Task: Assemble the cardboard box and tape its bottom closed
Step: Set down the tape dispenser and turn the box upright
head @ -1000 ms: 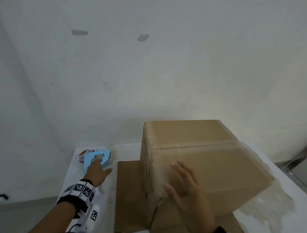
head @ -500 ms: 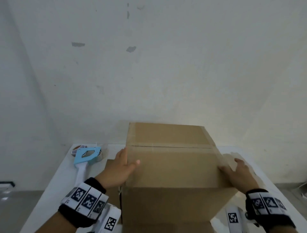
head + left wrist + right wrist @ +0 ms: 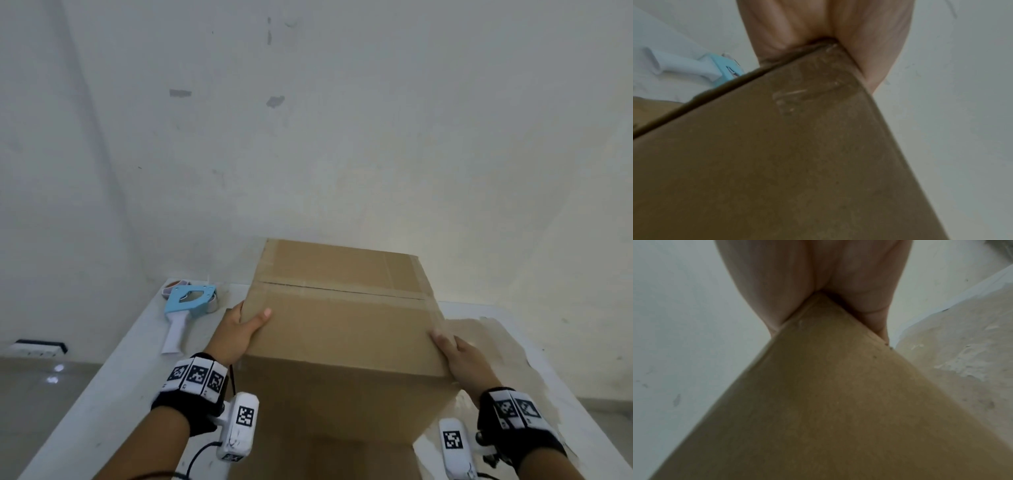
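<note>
- The tape gun (image 3: 190, 306) lies on the white table (image 3: 102, 394), left of the box (image 3: 342, 329) and apart from it.
- The box stands on the table, taped seam on top, and hides the table's middle.
- The left hand (image 3: 239, 329) grips the box's left top edge, thumb on top.
- The right hand (image 3: 460, 359) grips the right edge.
- Since half a second ago, little has changed; both hands still hold the box.

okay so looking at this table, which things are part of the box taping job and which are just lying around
Part of the job: cardboard box, held by left hand and right hand; tape dispenser.

Lying about: flat cardboard sheet under the box; power strip on the floor.
</note>
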